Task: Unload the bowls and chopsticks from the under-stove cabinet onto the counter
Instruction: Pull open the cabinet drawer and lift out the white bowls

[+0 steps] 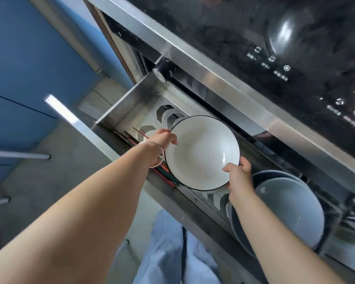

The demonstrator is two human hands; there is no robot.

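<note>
Over the open drawer (121, 103), white bowl (201, 152) (both hands).

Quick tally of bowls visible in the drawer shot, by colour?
White bowl with dark rim: 1, held by the left hand and the right hand.
Grey-blue bowls: at least 2, stacked at the right of the drawer; any more beneath are hidden.
Total: at least 3 bowls.
</note>
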